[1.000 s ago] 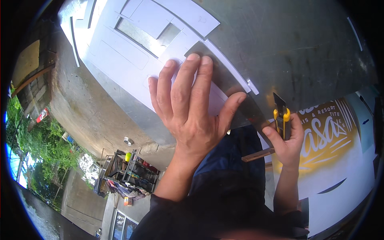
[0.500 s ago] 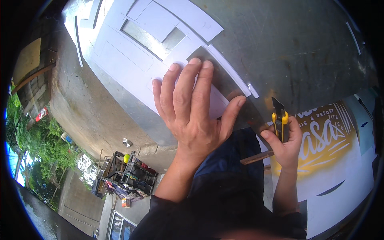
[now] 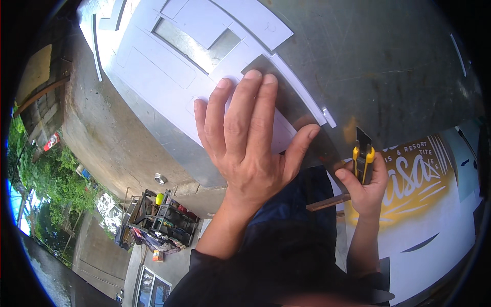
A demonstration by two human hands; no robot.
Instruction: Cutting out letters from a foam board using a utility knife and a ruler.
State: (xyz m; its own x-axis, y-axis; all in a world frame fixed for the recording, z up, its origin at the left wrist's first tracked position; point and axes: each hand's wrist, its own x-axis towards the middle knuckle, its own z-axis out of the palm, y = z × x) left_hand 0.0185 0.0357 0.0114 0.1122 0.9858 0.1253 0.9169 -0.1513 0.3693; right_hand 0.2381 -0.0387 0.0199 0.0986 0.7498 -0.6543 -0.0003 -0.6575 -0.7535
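My left hand (image 3: 248, 133) lies flat with spread fingers, pressing a metal try square (image 3: 287, 100) onto a white sheet (image 3: 153, 64). The sheet carries faint drawn lines and a cut-out rectangular opening. Along the far side of the square's blade runs a narrow white strip (image 3: 299, 89). At the right, my right hand (image 3: 369, 187) is closed round a yellow and black utility knife (image 3: 363, 156), its dark blade pointing up and away from me. My right thumb sits beside the near end of the square, next to its brown stock (image 3: 328, 201).
The grey metal tabletop (image 3: 388, 66) bears thin offcuts (image 3: 97, 48). A printed white and yellow sign (image 3: 424, 215) lies low at the right. Below the table's left edge are a concrete ledge (image 3: 117, 128) and a cluttered black rack (image 3: 166, 220).
The view has shifted slightly. My right hand has turned the knife a little, and its blade tip now sits slightly farther right. My left hand stays pressed on the square.
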